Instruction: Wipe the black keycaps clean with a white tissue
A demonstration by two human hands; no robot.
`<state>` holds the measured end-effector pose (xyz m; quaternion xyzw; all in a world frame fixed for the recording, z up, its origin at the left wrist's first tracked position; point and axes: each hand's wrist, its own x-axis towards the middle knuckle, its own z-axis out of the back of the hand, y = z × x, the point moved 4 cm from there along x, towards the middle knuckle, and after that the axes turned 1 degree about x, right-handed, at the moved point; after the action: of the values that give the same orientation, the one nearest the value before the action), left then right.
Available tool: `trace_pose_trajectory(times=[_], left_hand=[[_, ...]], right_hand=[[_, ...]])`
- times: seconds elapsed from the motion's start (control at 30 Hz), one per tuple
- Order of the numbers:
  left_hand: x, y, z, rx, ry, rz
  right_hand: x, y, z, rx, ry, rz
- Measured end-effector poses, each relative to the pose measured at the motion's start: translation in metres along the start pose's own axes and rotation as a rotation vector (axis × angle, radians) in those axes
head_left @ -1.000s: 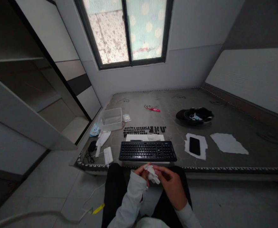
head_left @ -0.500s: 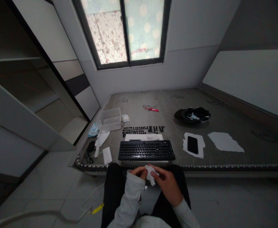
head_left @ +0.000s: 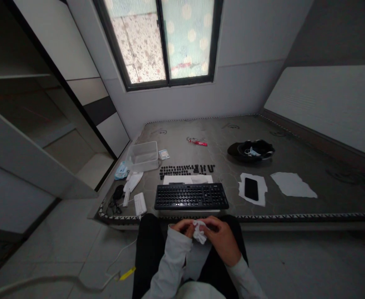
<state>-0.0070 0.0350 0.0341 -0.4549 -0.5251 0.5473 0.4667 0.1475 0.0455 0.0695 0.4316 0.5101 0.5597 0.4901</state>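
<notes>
Tissue, white and crumpled, sits between the black-trousered knees, pinched in nearly closed fingers of the bare left hand and bare right hand, its longer axis slanting far-left to near-right. Beyond, a long black keyboard edges the grey patterned mattress, below a dark-framed window.

left hand partly behind tissue; window cut off above; keycaps too small to read

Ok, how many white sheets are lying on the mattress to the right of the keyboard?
2. The first sheet lies under the black phone; the second sheet lies farther right. Another directly beneath either one could be hidden.
</notes>
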Motion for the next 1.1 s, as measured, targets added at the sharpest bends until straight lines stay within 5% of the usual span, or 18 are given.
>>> trace_pose_trajectory(times=[0.3, 0.47, 0.67, 0.77, 0.97, 1.1], left_hand=[[0.001, 0.007, -0.003, -0.044, -0.063, 0.01], [-0.001, 0.017, -0.006, -0.048, 0.011, -0.029], [0.002, 0.007, 0.001, -0.058, 0.043, -0.009], [0.003, 0.006, 0.004, -0.038, 0.001, -0.005], [0.001, 0.002, 0.004, -0.113, -0.116, 0.029], [-0.001, -0.006, 0.004, -0.112, -0.179, 0.052]], right_hand=[[0.0, -0.009, -0.002, 0.009, -0.025, 0.054], [-0.001, -0.011, 0.001, 0.021, -0.117, 0.016], [0.0, -0.01, -0.005, 0.131, -0.011, -0.016], [0.0, -0.018, -0.008, 0.209, -0.082, -0.021], [-0.013, -0.001, 0.0, -0.133, -0.314, 0.256], [-0.022, 0.022, -0.002, -0.415, -0.262, 0.517]])
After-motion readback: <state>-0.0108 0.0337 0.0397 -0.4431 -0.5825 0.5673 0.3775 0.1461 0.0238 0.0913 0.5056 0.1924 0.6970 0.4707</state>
